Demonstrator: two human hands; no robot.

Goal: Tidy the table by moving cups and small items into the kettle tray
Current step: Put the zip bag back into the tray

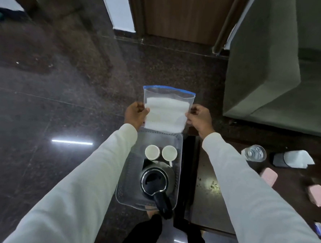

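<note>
Left hand (135,115) and right hand (200,119) pinch a clear, blue-topped bag (166,110) of folded white cloth.

From where I stand, nothing can be read. The clear zip-top plastic bag with a blue seal strip (167,110) carries no legible print, the two pink rectangular blocks (269,176) at three o'clock show blank faces, and the small blue-and-white packet (319,228) at four o'clock is too blurred to make out.
</note>
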